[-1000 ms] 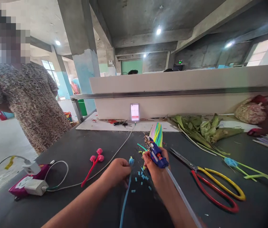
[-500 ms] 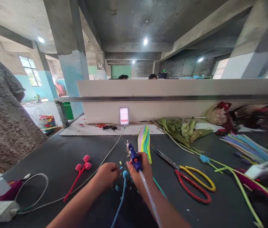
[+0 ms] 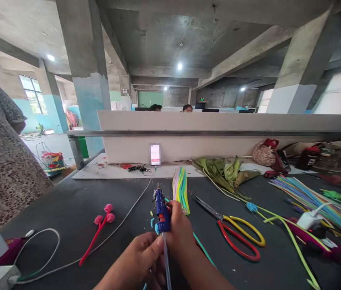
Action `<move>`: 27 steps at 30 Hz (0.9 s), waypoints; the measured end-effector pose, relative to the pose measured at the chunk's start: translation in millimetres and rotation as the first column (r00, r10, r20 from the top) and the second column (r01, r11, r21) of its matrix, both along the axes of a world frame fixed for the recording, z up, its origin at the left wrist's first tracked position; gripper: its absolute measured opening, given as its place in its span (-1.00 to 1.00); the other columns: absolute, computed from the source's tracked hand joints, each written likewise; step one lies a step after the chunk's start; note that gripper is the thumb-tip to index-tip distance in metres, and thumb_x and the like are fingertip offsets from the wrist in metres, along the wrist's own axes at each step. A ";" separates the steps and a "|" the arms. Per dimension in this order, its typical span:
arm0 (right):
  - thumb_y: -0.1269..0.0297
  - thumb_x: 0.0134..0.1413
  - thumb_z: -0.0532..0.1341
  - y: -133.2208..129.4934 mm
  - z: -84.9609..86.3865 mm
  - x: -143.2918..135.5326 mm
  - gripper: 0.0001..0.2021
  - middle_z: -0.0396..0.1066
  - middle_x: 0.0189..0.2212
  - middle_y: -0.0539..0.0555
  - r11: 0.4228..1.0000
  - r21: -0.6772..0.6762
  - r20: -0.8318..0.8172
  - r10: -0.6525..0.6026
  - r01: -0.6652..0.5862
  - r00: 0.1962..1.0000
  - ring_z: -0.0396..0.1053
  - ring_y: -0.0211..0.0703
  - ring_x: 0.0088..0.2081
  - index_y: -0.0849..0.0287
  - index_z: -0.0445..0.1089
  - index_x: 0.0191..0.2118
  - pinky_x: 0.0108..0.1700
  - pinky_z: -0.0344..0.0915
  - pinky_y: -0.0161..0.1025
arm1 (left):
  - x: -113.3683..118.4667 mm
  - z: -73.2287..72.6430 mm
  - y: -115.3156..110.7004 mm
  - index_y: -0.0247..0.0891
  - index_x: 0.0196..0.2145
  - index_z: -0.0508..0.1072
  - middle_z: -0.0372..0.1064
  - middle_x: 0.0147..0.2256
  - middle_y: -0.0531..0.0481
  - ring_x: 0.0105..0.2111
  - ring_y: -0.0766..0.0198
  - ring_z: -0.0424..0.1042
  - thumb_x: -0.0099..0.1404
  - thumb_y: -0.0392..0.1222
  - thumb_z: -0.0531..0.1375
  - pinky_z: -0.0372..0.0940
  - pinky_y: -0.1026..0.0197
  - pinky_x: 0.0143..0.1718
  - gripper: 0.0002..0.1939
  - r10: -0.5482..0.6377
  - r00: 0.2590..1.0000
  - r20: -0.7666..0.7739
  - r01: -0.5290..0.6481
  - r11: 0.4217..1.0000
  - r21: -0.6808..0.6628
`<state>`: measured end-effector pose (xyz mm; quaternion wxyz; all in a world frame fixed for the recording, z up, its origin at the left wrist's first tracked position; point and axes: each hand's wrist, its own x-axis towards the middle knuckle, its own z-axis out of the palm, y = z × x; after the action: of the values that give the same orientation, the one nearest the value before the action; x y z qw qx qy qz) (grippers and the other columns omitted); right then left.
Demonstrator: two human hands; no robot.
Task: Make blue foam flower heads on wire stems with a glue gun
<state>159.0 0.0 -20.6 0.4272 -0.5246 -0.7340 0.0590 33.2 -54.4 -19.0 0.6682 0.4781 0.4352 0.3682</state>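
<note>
My right hand (image 3: 180,225) is wrapped round a dark blue glue gun (image 3: 162,209), its nozzle pointing away from me. A clear glue stick (image 3: 166,257) trails out of its back end. Just left of the gun, my left hand (image 3: 142,253) is closed, thumb against fingers, around a light blue pipe cleaner stem (image 3: 156,228); only its top and a bit of its lower end show. Small blue and yellow scraps lie beyond the fingers. A pink pipe cleaner branch (image 3: 99,228) with three fuzzy balls lies to the left.
Scissors (image 3: 219,215) with red and yellow handles lie right of my hands. Beyond are striped pipe cleaners (image 3: 180,187), a phone (image 3: 155,154) leaning on the partition and green leaves (image 3: 231,171). A white cable (image 3: 128,213) crosses the table. A person (image 3: 4,153) stands at left.
My left hand has moved right and nearer to me, onto the blue stem beside the glue gun. The gun has turned to point straighter ahead. The view has tilted up slightly.
</note>
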 end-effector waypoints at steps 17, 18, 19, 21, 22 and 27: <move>0.53 -0.13 0.12 -33.6 -18.5 61.0 -0.68 0.37 -0.23 0.22 0.961 -0.277 0.502 0.169 -0.027 0.848 0.32 0.10 -0.20 0.22 0.22 -0.16 -0.21 0.14 -0.04 | -58.5 20.6 25.7 -0.25 -0.53 0.23 0.12 -0.65 0.17 -0.71 0.45 0.11 0.06 0.20 0.11 -0.03 0.39 -0.72 -0.59 0.105 0.845 -0.525 -0.014 0.985 0.174; 0.52 -0.13 0.12 -32.4 -19.8 63.4 -0.68 0.37 -0.21 0.22 0.953 -0.302 0.493 0.184 -0.031 0.850 0.31 0.10 -0.18 0.22 0.22 -0.16 -0.20 0.15 -0.05 | -59.5 24.2 30.1 -0.25 -0.53 0.24 0.11 -0.65 0.17 -0.70 0.44 0.10 0.06 0.18 0.11 -0.03 0.38 -0.71 -0.60 0.111 0.845 -0.524 -0.013 0.982 0.188; 0.51 -0.13 0.13 -30.5 -20.4 64.5 -0.68 0.36 -0.19 0.23 0.944 -0.328 0.481 0.199 -0.035 0.854 0.31 0.10 -0.16 0.23 0.22 -0.15 -0.18 0.15 -0.05 | -58.9 27.3 33.8 -0.25 -0.52 0.25 0.10 -0.66 0.17 -0.70 0.44 0.10 0.07 0.17 0.11 -0.02 0.38 -0.69 -0.61 0.112 0.844 -0.524 -0.007 0.980 0.199; 0.47 -0.13 0.17 -25.1 -19.6 64.3 -0.65 0.35 -0.16 0.23 0.921 -0.387 0.442 0.227 -0.044 0.868 0.30 0.09 -0.13 0.23 0.22 -0.12 -0.15 0.15 -0.07 | -53.9 32.0 39.9 -0.25 -0.53 0.25 0.08 -0.67 0.18 -0.68 0.44 0.09 0.07 0.13 0.12 -0.02 0.37 -0.67 -0.64 0.113 0.843 -0.527 0.009 0.975 0.224; 0.43 -0.13 0.20 -22.0 -18.2 63.8 -0.63 0.35 -0.15 0.22 0.905 -0.423 0.416 0.240 -0.047 0.877 0.31 0.08 -0.12 0.22 0.22 -0.11 -0.15 0.16 -0.09 | -50.1 33.7 42.8 -0.25 -0.54 0.25 0.08 -0.68 0.18 -0.68 0.43 0.08 0.06 0.11 0.12 -0.01 0.37 -0.67 -0.66 0.110 0.842 -0.528 0.019 0.972 0.232; 0.31 -0.38 0.38 -10.4 -1.8 68.9 -0.34 0.34 -0.07 0.20 0.802 -0.589 0.282 0.324 -0.104 0.903 0.32 0.11 -0.06 0.16 0.25 0.00 -0.15 0.23 -0.12 | -27.0 40.9 66.3 -0.28 -0.49 0.32 0.16 -0.62 0.15 -0.65 0.41 0.14 0.03 0.00 0.12 0.03 0.35 -0.65 -0.74 0.118 0.830 -0.546 0.080 0.942 0.325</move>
<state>227.9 -10.4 -22.3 0.0992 -0.5401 -0.8061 0.2208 6.2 11.9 21.9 0.4172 0.6664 0.5469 0.2878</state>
